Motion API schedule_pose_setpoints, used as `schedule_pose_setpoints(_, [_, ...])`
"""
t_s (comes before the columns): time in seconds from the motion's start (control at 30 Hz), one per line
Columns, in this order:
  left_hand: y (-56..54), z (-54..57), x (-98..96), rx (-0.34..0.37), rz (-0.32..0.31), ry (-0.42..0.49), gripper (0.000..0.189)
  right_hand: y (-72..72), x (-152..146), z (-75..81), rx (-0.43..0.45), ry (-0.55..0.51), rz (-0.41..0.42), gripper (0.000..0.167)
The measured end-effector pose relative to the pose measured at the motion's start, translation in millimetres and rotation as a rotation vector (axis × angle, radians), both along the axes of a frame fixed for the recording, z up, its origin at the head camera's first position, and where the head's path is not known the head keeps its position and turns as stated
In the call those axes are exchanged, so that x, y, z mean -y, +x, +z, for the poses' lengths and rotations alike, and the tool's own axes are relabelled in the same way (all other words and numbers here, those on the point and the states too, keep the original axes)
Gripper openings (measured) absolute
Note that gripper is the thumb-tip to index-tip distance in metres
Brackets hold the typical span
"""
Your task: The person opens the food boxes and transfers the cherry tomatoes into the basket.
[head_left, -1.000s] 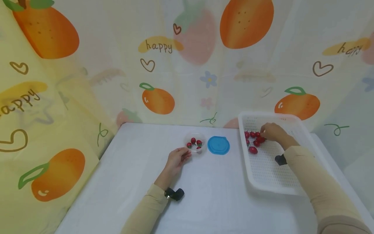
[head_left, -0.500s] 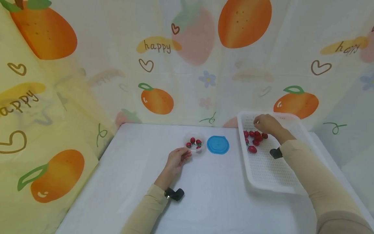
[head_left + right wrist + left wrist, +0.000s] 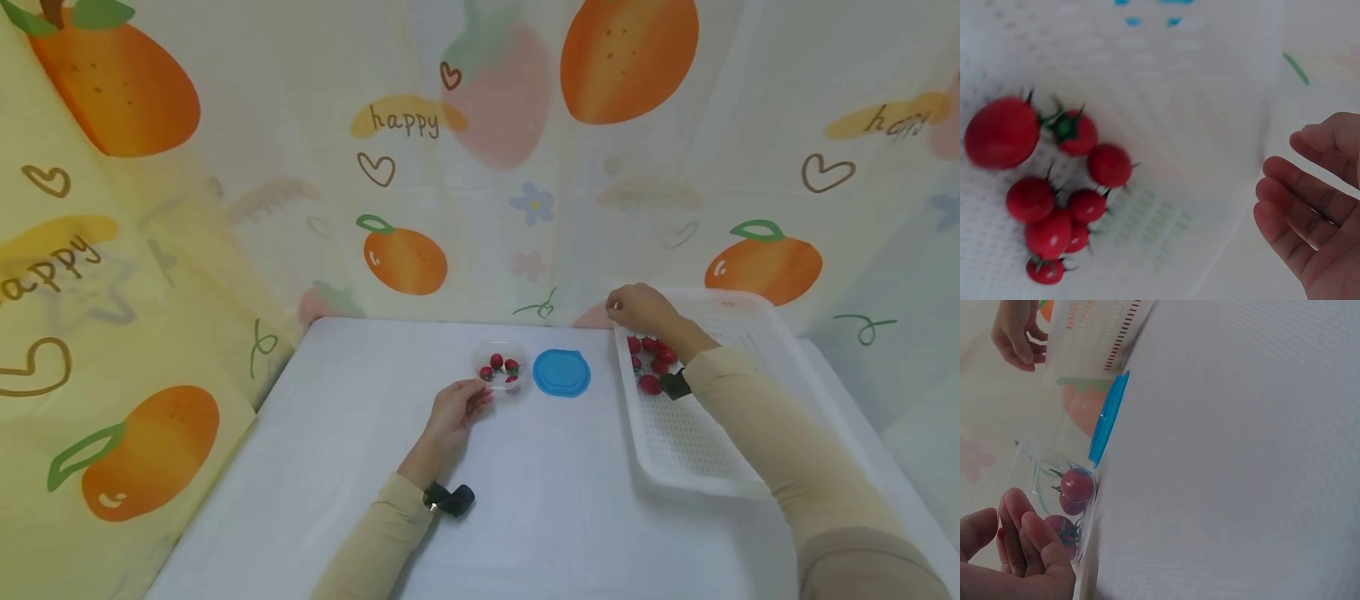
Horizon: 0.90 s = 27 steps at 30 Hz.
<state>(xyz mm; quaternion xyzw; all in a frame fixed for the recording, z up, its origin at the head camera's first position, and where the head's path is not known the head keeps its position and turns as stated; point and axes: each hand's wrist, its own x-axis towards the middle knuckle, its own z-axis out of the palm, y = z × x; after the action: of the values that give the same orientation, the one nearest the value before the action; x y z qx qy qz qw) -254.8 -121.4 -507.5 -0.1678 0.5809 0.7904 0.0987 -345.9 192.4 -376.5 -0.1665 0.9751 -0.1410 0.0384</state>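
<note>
A small clear plastic container (image 3: 501,385) holding several cherry tomatoes (image 3: 497,361) stands on the table. My left hand (image 3: 454,408) is at its near rim; in the left wrist view, the loosely bent fingers overlap the container's wall, with the thumb apart from them. Beside the container lies a blue lid (image 3: 562,372). My right hand (image 3: 647,310) is over the far left corner of a white perforated basket (image 3: 712,450). No object shows between its slightly bent fingers and thumb in the right wrist view. More cherry tomatoes (image 3: 1047,232) with green stems lie in the basket.
White cloth covers the table (image 3: 337,433). A fruit-printed curtain (image 3: 480,208) hangs right behind the table and along its left side. The basket's raised walls stand at the table's right, and a black wrist camera (image 3: 450,500) is strapped to my left wrist.
My right hand has risen from the tomatoes in the basket and moved left to the basket's far left corner. The left hand and the container have stayed in place.
</note>
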Motion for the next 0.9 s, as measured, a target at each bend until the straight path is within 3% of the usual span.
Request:
schedule_pose_setpoints(0.27, [0.5,1.3,-1.8,0.004,0.003,-0.013,0.027,-0.6,42,6.3,0.053,-0.041,0.037,0.032])
schedule_pose_setpoints(0.47, [1.0,1.8,-0.8,0.028,0.009,-0.007,0.027,1.7,74,4.3,0.046,-0.038,0.115,0.028])
schedule_pose_setpoints(0.7, [1.0,2.2,-0.3,0.019,0.012,-0.015,0.028,5.7,106,-5.7,0.085,-0.053,0.178,0.029])
schedule_pose_setpoints(0.9, [0.3,2.1,-0.2,0.021,0.004,-0.021,0.028,7.3,129,-24.0,0.074,-0.029,0.262,0.028])
